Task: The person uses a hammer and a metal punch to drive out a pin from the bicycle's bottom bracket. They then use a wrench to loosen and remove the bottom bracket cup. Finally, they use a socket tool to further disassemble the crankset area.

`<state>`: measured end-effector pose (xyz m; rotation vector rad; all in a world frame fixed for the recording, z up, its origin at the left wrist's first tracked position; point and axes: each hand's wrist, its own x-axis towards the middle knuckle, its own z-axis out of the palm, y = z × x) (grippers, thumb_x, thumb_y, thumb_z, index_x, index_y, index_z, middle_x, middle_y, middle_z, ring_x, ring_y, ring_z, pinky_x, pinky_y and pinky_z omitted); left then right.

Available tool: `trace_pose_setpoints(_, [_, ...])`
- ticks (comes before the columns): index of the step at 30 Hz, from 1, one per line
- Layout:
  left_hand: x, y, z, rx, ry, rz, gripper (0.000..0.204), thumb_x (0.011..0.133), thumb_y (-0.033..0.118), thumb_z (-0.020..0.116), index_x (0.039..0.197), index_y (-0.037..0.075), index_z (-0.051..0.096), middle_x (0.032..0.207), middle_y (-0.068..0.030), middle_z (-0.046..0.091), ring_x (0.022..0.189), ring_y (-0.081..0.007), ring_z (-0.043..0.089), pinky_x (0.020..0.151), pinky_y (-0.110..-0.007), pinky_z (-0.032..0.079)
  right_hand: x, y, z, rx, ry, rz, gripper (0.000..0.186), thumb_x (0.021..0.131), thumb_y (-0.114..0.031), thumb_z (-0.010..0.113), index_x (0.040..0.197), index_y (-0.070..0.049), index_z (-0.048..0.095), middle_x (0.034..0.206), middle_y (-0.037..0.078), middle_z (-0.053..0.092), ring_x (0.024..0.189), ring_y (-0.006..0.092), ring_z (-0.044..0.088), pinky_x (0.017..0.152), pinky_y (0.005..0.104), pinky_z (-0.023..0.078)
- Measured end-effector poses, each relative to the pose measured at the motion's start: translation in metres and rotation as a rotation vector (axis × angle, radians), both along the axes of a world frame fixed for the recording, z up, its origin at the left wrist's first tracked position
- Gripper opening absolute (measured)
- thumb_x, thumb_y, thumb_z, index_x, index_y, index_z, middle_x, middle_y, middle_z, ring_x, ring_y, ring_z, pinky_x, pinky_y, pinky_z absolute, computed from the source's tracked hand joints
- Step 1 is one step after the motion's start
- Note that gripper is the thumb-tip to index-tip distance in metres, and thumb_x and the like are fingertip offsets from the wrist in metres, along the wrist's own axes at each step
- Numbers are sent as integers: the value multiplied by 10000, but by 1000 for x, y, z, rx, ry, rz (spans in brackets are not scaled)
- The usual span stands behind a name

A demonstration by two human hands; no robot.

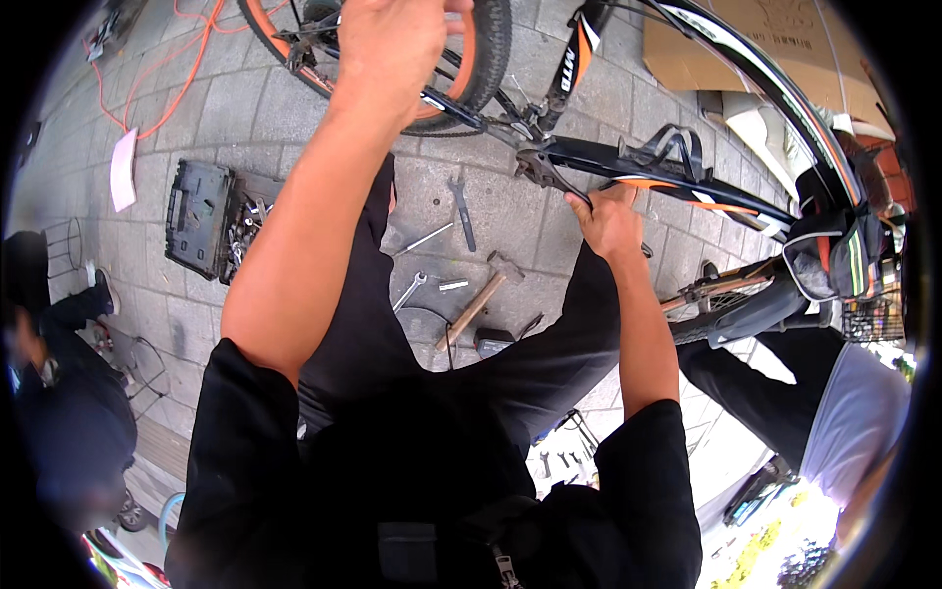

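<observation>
A black, orange and white bicycle frame (pixel 628 167) lies across the far side in front of me. My right hand (pixel 613 224) is closed around a dark metal lever (pixel 567 186) that runs to the crank area (pixel 535 165). Whether the lever is a wrench or the crank arm, I cannot tell. My left hand (pixel 394 47) reaches over the bicycle's wheel (pixel 481 74), which has a black tyre and orange rim. Its fingers are mostly cut off by the upper edge, so their grip is unclear.
Between my legs lie an open-end wrench (pixel 463 213), a combination wrench (pixel 410 291) and a wooden-handled hammer (pixel 481 304) on paving. An open black toolbox (pixel 199 218) stands left. A cardboard box (pixel 756 49) is far right. People are on both sides, one beside another bicycle (pixel 721 285).
</observation>
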<state>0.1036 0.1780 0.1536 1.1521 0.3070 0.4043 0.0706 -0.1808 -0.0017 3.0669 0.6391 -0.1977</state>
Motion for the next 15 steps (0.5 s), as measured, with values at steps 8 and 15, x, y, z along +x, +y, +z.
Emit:
trace_pose_setpoints(8, [49, -21, -15, 783, 85, 152, 428, 1033, 275, 643, 1297, -62, 625, 1133, -158, 706, 1048, -248, 693, 948, -360, 539, -62, 39, -161, 842, 171, -468, 479, 1011, -498, 659, 863, -43, 637, 687, 199, 661, 627, 399, 644, 622, 461, 505])
trace_pose_setpoints(15, [54, -34, -12, 993, 75, 178, 298, 1042, 247, 663, 1108, -42, 686, 930, -165, 679, 745, -201, 680, 662, -342, 520, -58, 149, -243, 1362, 188, -1044, 358, 892, -211, 682, 609, -33, 553, 582, -52, 481, 586, 66, 457, 563, 325, 403])
